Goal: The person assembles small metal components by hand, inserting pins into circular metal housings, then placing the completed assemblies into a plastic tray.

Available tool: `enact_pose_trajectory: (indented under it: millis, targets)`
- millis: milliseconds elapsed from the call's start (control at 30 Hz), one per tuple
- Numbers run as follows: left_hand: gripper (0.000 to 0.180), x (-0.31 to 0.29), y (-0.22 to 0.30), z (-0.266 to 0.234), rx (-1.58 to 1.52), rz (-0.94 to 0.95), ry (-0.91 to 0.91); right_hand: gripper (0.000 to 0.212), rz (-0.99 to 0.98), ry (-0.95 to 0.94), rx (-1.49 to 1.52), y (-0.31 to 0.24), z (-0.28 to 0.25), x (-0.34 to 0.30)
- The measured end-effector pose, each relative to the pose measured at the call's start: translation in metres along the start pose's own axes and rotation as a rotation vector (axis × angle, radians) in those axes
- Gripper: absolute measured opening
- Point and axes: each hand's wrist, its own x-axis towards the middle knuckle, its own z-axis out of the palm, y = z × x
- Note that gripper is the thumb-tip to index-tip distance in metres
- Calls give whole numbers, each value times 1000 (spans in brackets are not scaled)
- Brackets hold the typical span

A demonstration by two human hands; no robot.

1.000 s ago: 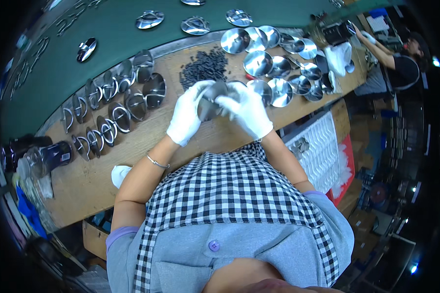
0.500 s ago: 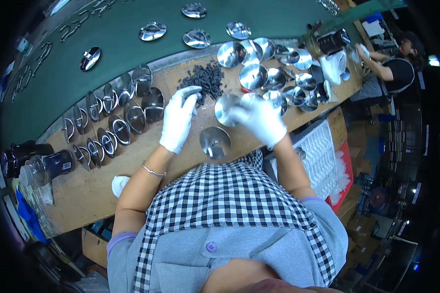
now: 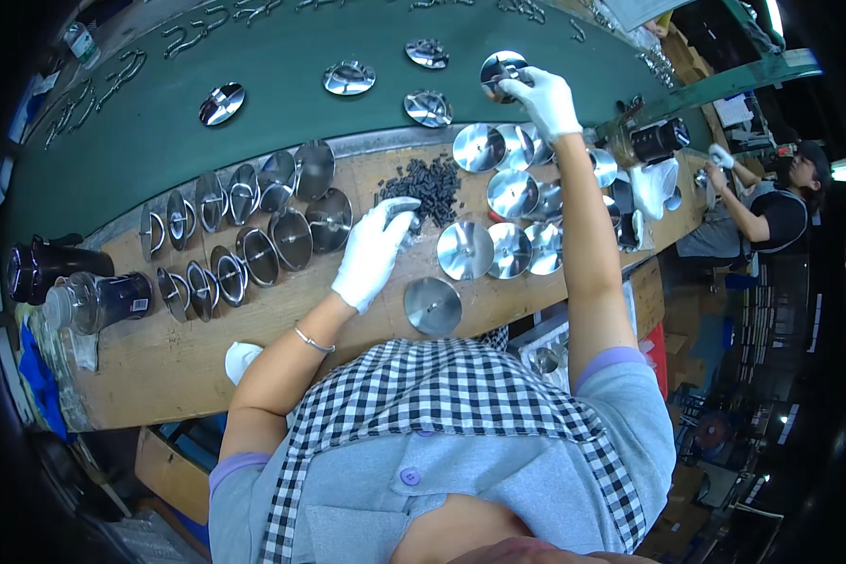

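Observation:
My right hand [image 3: 543,101], in a white glove, reaches far over the green belt [image 3: 291,122]. Its fingers close on the handle of a shiny round pot lid [image 3: 502,68] there. My left hand [image 3: 371,254], gloved too, is curled beside a pile of small black pieces [image 3: 432,188]. Its fingertips look grey; whatever they pinch, if anything, is hidden. A single flat lid [image 3: 432,305] lies on the wooden bench in front of me. Right of the pile, more plain lids [image 3: 465,250] lie in rows. Lids with curved handles [image 3: 291,238] stand on edge to the left.
Several finished-looking lids [image 3: 350,77] lie on the belt, with curved metal handles [image 3: 188,38] along its far side. Dark jars [image 3: 113,299] stand at the bench's left end. A black jar [image 3: 658,139] and a co-worker [image 3: 766,202] are at the right.
My right hand has gone from the plain lids on the bench up to a lid on the belt and grasped it. My left hand stays by the black pieces. The view has shifted somewhat.

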Motion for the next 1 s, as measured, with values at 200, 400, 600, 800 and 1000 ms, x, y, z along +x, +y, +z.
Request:
enact_pose_trajectory:
  millis: [200,400,600,800,1000]
  targets:
    - [42,9,-4,8,-62,24,13,22,-63,-296,488,-76,10,-123]
    - [37,6,3,-2,3,-8,-20,24,420,-316,764,-98,22,-169]
    - [33,-3,10,1,-228,7,-12,27,337,-305,632,-84,27,-185]
    - [33,4,-12,5,54,155,175,22,436,-279,790,-88,28,-196]
    - [34,-5,-10,16,403,195,136,25,378,-315,481,-101,31,-201]
